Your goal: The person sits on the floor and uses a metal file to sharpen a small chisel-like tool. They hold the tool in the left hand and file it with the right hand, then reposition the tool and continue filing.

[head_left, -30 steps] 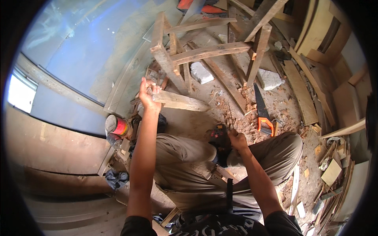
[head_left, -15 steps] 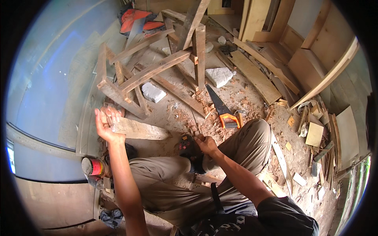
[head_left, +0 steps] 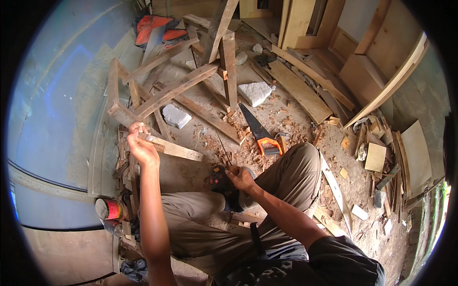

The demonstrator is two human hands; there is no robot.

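My left hand [head_left: 142, 147] is closed on the far end of a short length of timber [head_left: 179, 150]. The timber points to the right, its free end just above my foot. Low in front of me, beside a dark shoe [head_left: 217, 180], my right hand [head_left: 241, 178] is closed around a thin dark rod [head_left: 223, 148] that sticks up from the fist; its grip end is hidden. A handsaw [head_left: 260, 131] with an orange and black handle lies on the floor beyond my right knee, among wood shavings.
Ahead stands a wooden frame [head_left: 176, 90] of nailed beams, with white stone blocks [head_left: 255, 93] near it. A tin can [head_left: 109, 209] sits at left by the blue wall panel [head_left: 52, 119]. Planks [head_left: 300, 93] and offcuts [head_left: 376, 157] lie along the right.
My left hand has turned the timber, so it now shows a narrower side. The whole view has shifted slightly; my right hand keeps hold of the rod beside the shoe.
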